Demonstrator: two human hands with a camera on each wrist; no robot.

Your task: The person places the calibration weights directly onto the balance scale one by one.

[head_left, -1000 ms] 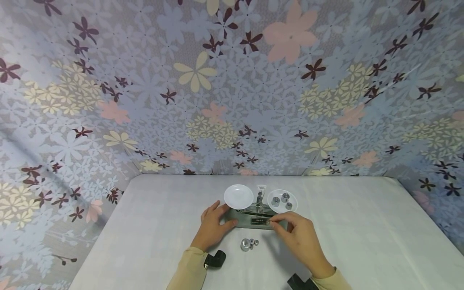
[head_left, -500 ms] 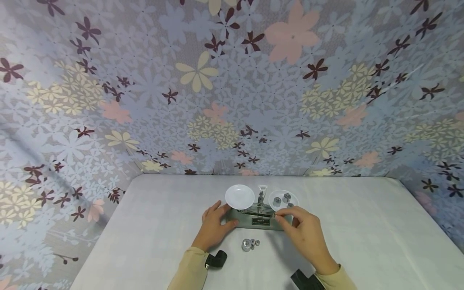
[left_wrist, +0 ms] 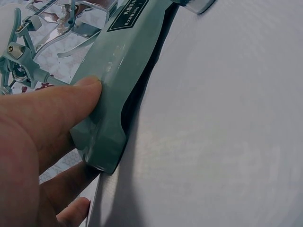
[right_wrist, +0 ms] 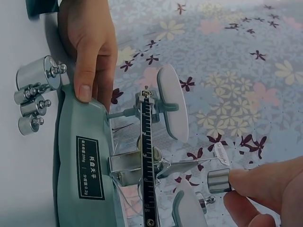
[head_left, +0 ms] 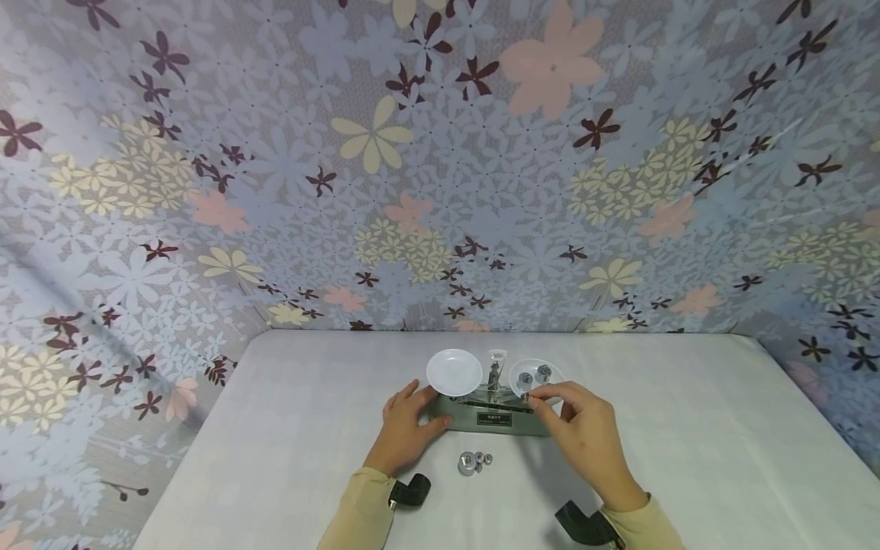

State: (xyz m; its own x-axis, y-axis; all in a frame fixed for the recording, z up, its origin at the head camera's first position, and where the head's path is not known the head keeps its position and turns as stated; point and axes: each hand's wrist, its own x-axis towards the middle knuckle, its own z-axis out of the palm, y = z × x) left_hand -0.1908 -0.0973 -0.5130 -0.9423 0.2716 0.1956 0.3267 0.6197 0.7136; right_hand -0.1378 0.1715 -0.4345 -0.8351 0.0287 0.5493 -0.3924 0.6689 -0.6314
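A green balance scale (head_left: 467, 418) stands on the table with two white pans. My left hand (head_left: 406, 429) grips its left end, thumb (left_wrist: 87, 92) on the front of the base and fingers behind. My right hand (head_left: 583, 439) pinches a small silver cylindrical weight (right_wrist: 218, 181) between thumb and fingertips, at the front edge of the right pan (head_left: 514, 376). Two weights (head_left: 534, 376) show in that pan; my hand covers part of it. The left pan (head_left: 454, 372) bears nothing visible.
In front of the scale several silver knobbed weights, the largest (head_left: 467, 464) at the left, stand close together on the white table (head_left: 330, 397). A flower-patterned backdrop (head_left: 440, 191) rises behind the table's back edge.
My right hand has risen from the front of the base toward the right pan, carrying the weight. It now covers one weight seen in the pan earlier. My left hand has stayed put.
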